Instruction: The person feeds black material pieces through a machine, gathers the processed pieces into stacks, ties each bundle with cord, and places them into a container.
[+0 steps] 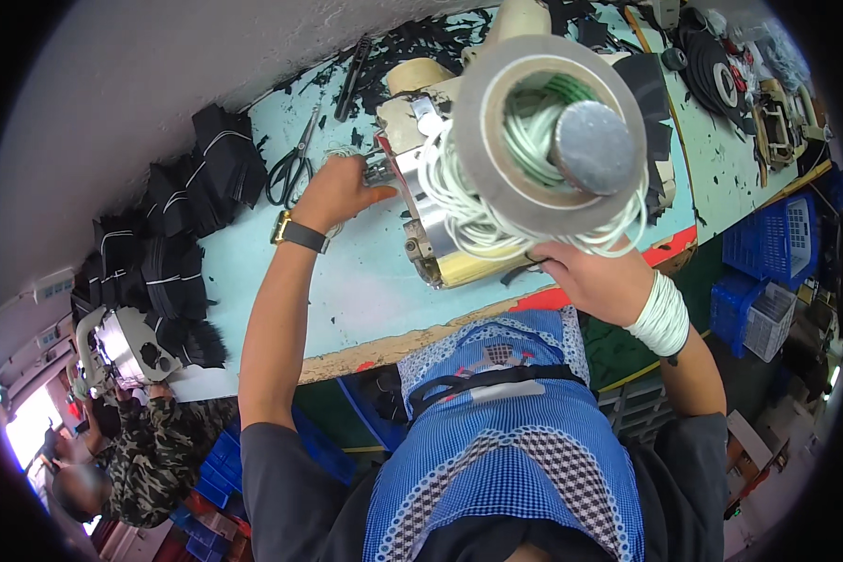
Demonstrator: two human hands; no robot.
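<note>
A cream sewing machine (434, 225) with a metal front stands on the pale blue table. On top of it sit a large roll of clear tape (478, 159) and loops of white elastic cord (459, 217). My left hand (339, 192) is left of the machine's metal end, fingers curled over thin white bands (344, 151), thumb stretched toward the machine. My right hand (598, 281) is at the machine's near side, its fingertips partly hidden, closed by a small black strip (521, 272). White bands (662, 314) are wound around my right wrist.
Black scissors (291, 167) and a black cutter (353, 77) lie beyond my left hand. Banded black stacks (227, 155) line the left edge. Black scraps (421, 42) litter the back. Blue baskets (773, 239) stand at right. A person in camouflage (159, 450) works at lower left.
</note>
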